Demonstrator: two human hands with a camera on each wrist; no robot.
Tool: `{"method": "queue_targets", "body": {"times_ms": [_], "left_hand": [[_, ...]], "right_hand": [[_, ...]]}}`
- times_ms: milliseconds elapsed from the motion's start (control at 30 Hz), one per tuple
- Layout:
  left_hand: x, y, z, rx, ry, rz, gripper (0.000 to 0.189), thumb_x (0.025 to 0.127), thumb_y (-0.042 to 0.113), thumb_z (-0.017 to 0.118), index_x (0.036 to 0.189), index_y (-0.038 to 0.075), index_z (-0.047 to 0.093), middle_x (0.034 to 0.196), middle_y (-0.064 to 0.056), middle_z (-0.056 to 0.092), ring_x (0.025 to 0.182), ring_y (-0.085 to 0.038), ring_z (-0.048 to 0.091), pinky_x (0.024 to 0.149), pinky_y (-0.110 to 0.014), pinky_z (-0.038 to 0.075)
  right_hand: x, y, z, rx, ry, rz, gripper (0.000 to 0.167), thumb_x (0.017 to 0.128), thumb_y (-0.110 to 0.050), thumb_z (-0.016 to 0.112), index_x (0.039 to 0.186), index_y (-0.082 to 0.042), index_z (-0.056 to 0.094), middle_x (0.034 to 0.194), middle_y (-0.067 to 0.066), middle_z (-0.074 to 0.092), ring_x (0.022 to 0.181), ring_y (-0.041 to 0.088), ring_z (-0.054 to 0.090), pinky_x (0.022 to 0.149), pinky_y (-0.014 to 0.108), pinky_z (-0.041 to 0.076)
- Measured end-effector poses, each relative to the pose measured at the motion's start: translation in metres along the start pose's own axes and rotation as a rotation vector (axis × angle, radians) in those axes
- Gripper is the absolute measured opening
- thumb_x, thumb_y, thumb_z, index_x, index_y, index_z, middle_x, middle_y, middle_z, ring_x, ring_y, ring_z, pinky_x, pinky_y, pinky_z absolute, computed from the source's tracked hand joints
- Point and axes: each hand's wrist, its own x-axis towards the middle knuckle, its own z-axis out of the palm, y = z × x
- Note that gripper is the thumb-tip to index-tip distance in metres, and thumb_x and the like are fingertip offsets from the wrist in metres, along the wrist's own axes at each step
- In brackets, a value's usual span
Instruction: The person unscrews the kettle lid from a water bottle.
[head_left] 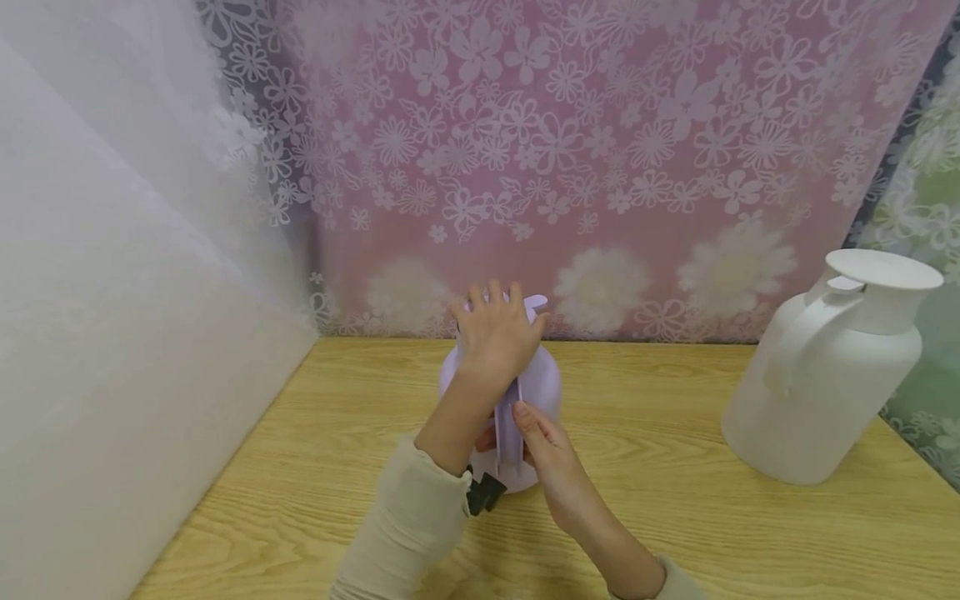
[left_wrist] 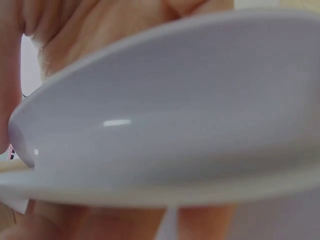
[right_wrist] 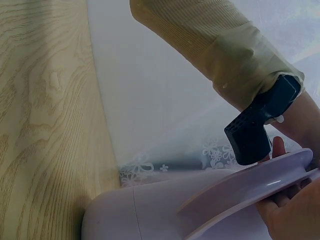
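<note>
We saw the lilac jug [head_left: 542, 387] standing on the wood-grain table [head_left: 285, 483], just below the centre of the head view. Over its top went the left hand [head_left: 495, 337], fingers well spread, back upward! Lower down, we watched the right hand [head_left: 553, 458] wrap firmly round the handle [head_left: 510, 437], thumb on its right side. At the right of the frame we spotted a white jug [head_left: 817, 400], well apart.

The head view looks forward and down, the lilac jug [head_left: 542, 379] mid-frame. The left-wrist view sits very near its handle [left_wrist: 175, 130]; the right-wrist view, turned sideways, shares that handle at lower right.
</note>
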Motion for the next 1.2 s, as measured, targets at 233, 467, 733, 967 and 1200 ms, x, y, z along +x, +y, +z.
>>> {"method": "queue_targets", "body": {"times_ms": [233,467,733,967,1200], "left_hand": [[-0.001,-0.002,0.002,-0.013,0.002,-0.029,0.067,0.091,0.061,0.033,0.141,0.017,0.034,0.138,-0.009,0.036,0.124,-0.035,0.031,0.090,-0.056,0.031],[-0.005,-0.017,0.002,-0.123,0.001,0.037,0.066,0.090,0.062,0.033,0.140,0.018,0.039,0.138,-0.008,0.039,0.125,-0.036,0.030,0.093,-0.061,0.025],[-0.006,-0.053,0.001,-0.366,0.034,0.340,0.061,0.090,0.056,0.044,0.142,0.025,0.035,0.147,-0.004,0.025,0.132,-0.030,0.021,0.101,-0.056,0.019],[0.004,-0.072,0.012,-0.526,0.115,0.642,0.046,0.089,0.047,0.048,0.133,0.033,0.048,0.148,0.010,0.022,0.133,-0.016,0.019,0.100,-0.052,0.023],[0.012,-0.072,0.019,-0.497,0.110,0.689,0.045,0.082,0.040,0.048,0.124,0.031,0.058,0.142,0.008,0.034,0.128,-0.015,0.030,0.094,-0.046,0.033]], "right_hand": [[0.000,0.000,0.000,0.006,0.006,0.005,0.046,0.100,-0.037,0.032,0.101,-0.001,0.060,0.089,0.010,0.065,0.090,0.026,0.059,0.084,0.042,0.039],[-0.001,0.001,0.001,-0.008,-0.001,0.000,0.049,0.101,-0.036,0.032,0.108,0.004,0.058,0.088,0.009,0.065,0.091,0.025,0.058,0.085,0.041,0.039],[-0.001,0.000,0.000,-0.012,0.002,-0.005,0.050,0.101,-0.038,0.031,0.115,0.002,0.056,0.088,0.010,0.065,0.094,0.026,0.058,0.086,0.041,0.039],[-0.002,-0.001,-0.002,-0.031,-0.016,-0.022,0.050,0.101,-0.037,0.029,0.114,0.004,0.056,0.089,0.013,0.064,0.094,0.028,0.058,0.087,0.042,0.038],[-0.002,-0.001,-0.001,-0.018,-0.022,-0.026,0.050,0.101,-0.036,0.029,0.115,0.004,0.055,0.089,0.012,0.064,0.094,0.028,0.058,0.087,0.043,0.038]]}}
